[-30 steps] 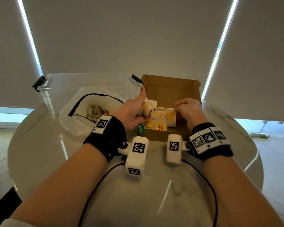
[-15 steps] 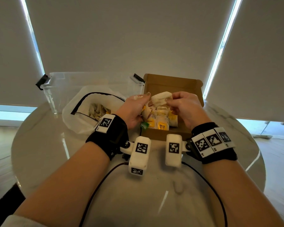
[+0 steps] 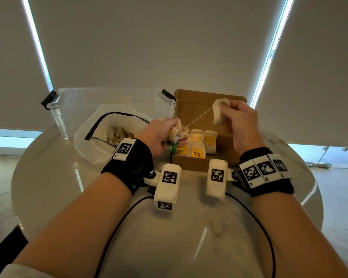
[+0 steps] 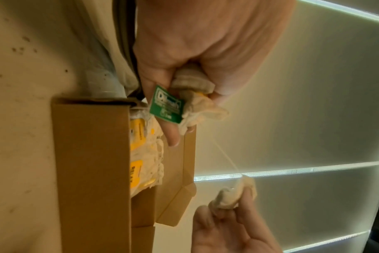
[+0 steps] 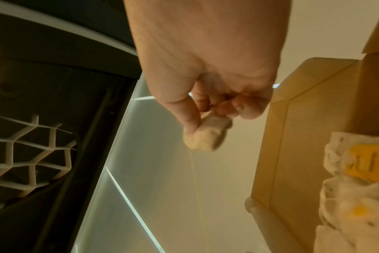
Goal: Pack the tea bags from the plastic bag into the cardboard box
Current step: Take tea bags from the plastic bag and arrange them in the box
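Note:
An open cardboard box (image 3: 197, 166) sits mid-table with several tea bags (image 3: 198, 146) standing in its left part. My right hand (image 3: 239, 125) pinches one pale tea bag (image 3: 220, 112) raised above the box's right side. Its string (image 3: 197, 119) runs taut down-left to my left hand (image 3: 161, 136), which grips a bunch of tea bags (image 4: 197, 101) with a green tag (image 4: 165, 107) at the box's left edge. The white plastic bag (image 3: 92, 137) lies open to the left, with more tea bags (image 3: 117, 134) inside.
A clear plastic bin (image 3: 109, 105) with black latches stands behind the bag, touching the box's upright lid (image 3: 201, 105). The round marble table (image 3: 48, 187) ends close to the box on the right; black cables (image 3: 119, 223) trail from both wrists over the near tabletop.
My right hand has lifted one tea bag up and to the right, away from the left hand's bunch, drawing the string tight. Left hand stayed near the box's left edge.

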`<control>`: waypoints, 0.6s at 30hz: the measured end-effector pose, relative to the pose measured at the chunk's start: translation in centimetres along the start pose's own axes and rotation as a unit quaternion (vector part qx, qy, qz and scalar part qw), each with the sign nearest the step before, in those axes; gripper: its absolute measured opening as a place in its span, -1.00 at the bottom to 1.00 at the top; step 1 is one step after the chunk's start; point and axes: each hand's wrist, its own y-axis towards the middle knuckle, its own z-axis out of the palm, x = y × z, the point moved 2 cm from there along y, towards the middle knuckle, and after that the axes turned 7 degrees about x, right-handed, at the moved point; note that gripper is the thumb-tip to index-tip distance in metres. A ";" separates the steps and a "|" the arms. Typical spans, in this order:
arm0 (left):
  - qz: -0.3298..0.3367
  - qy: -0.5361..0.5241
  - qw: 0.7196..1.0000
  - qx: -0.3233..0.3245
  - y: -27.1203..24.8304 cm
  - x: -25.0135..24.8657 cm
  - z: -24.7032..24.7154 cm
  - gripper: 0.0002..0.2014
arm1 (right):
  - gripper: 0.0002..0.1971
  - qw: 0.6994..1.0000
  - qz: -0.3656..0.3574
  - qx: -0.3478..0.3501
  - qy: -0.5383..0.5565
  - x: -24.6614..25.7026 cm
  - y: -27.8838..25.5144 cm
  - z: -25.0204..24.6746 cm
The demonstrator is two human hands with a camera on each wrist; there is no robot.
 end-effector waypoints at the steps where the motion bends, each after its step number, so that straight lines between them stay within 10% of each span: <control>1: -0.008 -0.008 1.000 0.001 0.0 0.1 0.0 -0.78 | -0.92 1.000 -0.011 0.006 0.026 0.3 -0.1 0.1; 7: -0.034 -0.093 0.995 0.015 0.4 0.1 -0.5 -0.59 | -0.84 0.958 -0.033 0.068 0.278 1.4 -0.9 0.2; 13: 0.025 -0.116 0.992 0.047 0.0 -0.5 0.3 -0.85 | -0.85 0.971 -0.025 0.093 0.217 1.8 -1.0 0.4; 18: 0.057 0.131 0.981 0.128 -0.7 -0.3 0.9 -0.79 | -0.88 0.975 -0.024 0.123 0.185 2.0 -1.1 1.3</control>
